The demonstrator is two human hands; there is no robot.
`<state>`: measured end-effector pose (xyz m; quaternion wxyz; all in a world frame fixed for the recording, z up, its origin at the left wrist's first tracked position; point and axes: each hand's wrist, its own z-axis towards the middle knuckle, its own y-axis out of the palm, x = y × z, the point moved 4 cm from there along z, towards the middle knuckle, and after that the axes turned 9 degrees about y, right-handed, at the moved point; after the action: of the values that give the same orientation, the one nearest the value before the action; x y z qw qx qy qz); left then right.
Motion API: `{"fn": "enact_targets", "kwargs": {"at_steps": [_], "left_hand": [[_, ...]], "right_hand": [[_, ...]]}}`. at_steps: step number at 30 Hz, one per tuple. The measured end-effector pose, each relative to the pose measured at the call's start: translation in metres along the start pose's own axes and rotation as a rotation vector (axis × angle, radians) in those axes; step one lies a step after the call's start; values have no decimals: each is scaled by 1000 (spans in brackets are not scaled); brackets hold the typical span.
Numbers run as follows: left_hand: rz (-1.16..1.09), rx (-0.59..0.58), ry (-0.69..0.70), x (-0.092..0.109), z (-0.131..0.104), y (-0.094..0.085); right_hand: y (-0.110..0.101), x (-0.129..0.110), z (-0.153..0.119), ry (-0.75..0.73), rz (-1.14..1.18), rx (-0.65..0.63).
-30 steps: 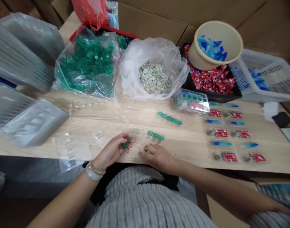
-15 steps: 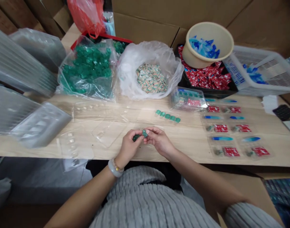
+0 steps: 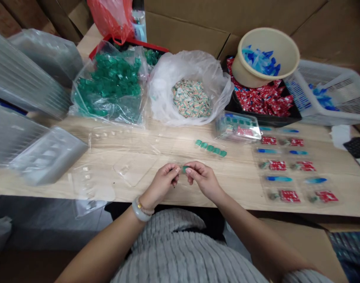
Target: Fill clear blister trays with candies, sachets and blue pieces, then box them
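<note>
Over the near edge of the table, my right hand [image 3: 204,180] pinches a small green plastic piece [image 3: 184,169] between thumb and fingers. My left hand [image 3: 166,180] is closed just beside it, thumb against curled fingers; what it holds is hidden. Beyond both hands, a short slanting row of green plastic pieces [image 3: 210,148] lies in a clear tray on the wood. Farther back, a clear bag [image 3: 109,84] is full of similar green pieces. A white plastic bag [image 3: 162,90] stands open, showing many small printed pieces [image 3: 191,98] inside.
At right, clear blister trays hold blue pieces and red packets [image 3: 289,195]. Behind them are a cream bucket [image 3: 237,65], a black tray of red packets [image 3: 268,98] and a white basket [image 3: 342,84]. Stacked clear plastic trays [image 3: 50,157] stand left; a clear lid [image 3: 135,169] lies nearby.
My hands have drawn slightly apart. The green piece stays in my right fingers and has turned; the green seen in my left hand is now hidden. The view has shifted slightly.
</note>
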<state>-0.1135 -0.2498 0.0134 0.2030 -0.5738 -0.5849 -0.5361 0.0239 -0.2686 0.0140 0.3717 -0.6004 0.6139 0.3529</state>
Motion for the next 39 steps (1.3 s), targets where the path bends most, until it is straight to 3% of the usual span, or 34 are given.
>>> {"fn": "enact_targets", "kwargs": {"at_steps": [3,5,8,11,14,18,23,27,31,34,39], "left_hand": [[-194,87,-18,6,-2,-10],[-152,127,6,3,0,-18],[11,93,31,-12,5,-23],[112,67,67,-26,10,-21],[144,68,79,-30,13,-20],[121,78,48,-26,12,-19],[0,135,0,-17,10,-22],[-22,105,-26,-16,10,-22],[37,62,-32,-18,12,-21],[97,65,-38,-17,14,-20],[130,78,-15,-11,21,-12]], "right_hand": [[-18,8,7,-34,-136,178],[-22,8,13,-162,-336,228],[-13,3,20,-428,-706,232],[2,2,24,-581,-1025,275],[13,5,25,-605,-1230,309],[19,8,30,-518,-1332,299],[11,5,31,-436,-1204,209],[3,1,27,-393,-1027,98],[0,0,33,-350,-926,73],[-6,-1,42,-211,-745,103],[-13,-10,42,66,-227,92]]}}
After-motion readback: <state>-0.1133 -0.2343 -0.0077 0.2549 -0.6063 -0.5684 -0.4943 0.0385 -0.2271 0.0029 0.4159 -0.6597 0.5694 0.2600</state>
